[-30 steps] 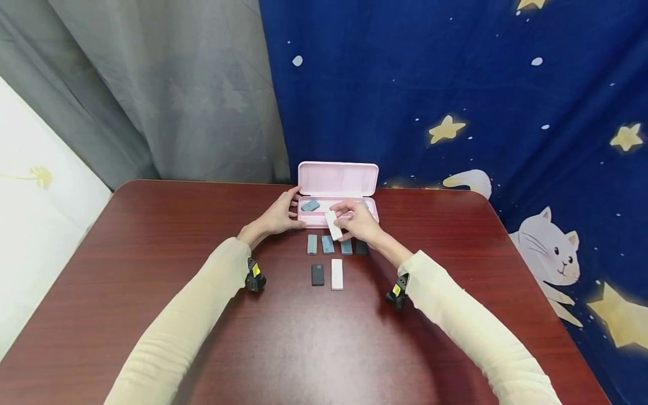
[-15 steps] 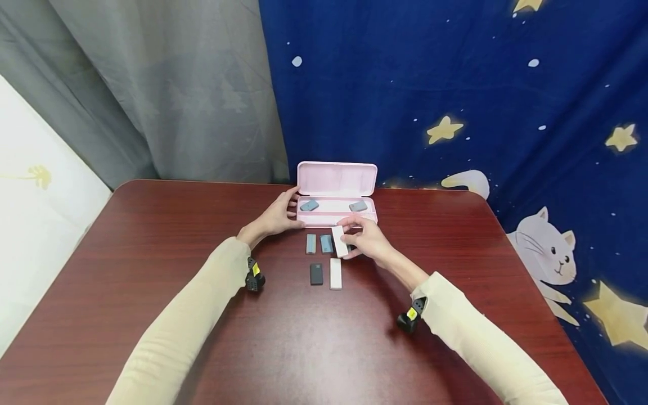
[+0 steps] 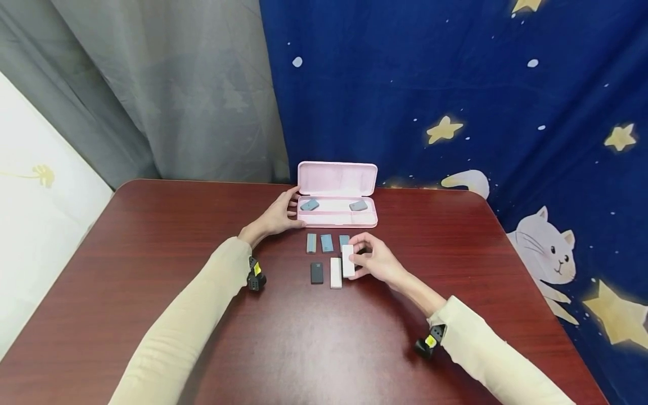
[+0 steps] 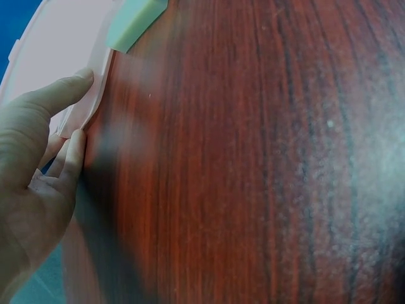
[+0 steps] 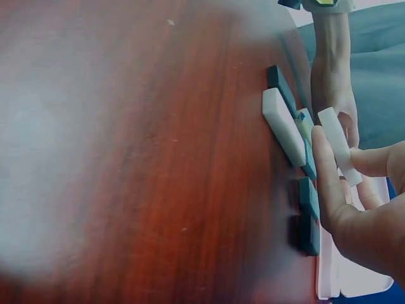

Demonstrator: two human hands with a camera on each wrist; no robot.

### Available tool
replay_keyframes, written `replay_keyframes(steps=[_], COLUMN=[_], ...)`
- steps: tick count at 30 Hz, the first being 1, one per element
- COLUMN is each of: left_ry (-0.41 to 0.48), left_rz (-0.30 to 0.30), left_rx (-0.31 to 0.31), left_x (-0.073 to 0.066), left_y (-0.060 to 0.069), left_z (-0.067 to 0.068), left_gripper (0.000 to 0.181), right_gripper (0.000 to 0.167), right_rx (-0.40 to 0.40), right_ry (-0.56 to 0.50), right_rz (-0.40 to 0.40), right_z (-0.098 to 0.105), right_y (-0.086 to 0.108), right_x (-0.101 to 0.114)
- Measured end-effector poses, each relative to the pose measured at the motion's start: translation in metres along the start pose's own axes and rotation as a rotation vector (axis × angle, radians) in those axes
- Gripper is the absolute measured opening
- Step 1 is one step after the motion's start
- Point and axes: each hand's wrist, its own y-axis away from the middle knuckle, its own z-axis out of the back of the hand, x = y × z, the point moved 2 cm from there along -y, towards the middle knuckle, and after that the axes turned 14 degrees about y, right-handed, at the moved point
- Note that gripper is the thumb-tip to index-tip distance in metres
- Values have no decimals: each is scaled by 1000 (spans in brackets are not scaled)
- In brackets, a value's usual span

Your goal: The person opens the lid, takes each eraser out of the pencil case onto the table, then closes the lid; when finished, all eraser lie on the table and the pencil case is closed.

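Grey curtain (image 3: 202, 95) hangs behind the left part of a reddish-brown table (image 3: 314, 343). The left hand (image 3: 273, 218) lies spread against the left end of an open pink case (image 3: 331, 206), thumb at its near corner. The lid (image 3: 336, 179) stands raised; the rear compartment holds a blue-grey block (image 3: 310, 205) at the left and a greyer block (image 3: 358, 206) at the right. Before the case come a striped block (image 3: 311, 243), a black block (image 3: 316, 273) nearer the viewer, a plain blue block (image 3: 327, 243) and a lying white block (image 3: 336, 273). Partly covering a third blue block (image 3: 344, 239), the held white block (image 3: 348, 261) is pinched between thumb and fingers of the right hand (image 3: 377, 260). It is a plain, slim, straight-edged bar, just right of the lying one; whether it touches the table I cannot tell. That hand hides a dark block (image 5: 309, 235), seen from the right wrist. Blue curtain (image 3: 496, 101) with yellow stars and a pale cat (image 3: 547, 247) fills the right.
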Motion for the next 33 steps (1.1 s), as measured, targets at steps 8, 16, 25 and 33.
replay_keyframes(steps=[8, 16, 25, 33], left_ry=[8, -19, -19, 8], left_rz=[-1, 33, 56, 62], left_rx=[22, -1, 8, 16], left_x=[-26, 5, 1, -1], left_y=[10, 1, -1, -2], left_z=[-5, 1, 3, 2], left_gripper=[92, 98, 98, 99], right_gripper=[26, 27, 25, 25], right_rx=[-28, -80, -118, -126], right_ry=[116, 305, 395, 391], right_rz=[-44, 4, -5, -18], right_z=[1, -8, -5, -3], right_y=[17, 15, 11, 13], right_x=[-5, -7, -6, -8])
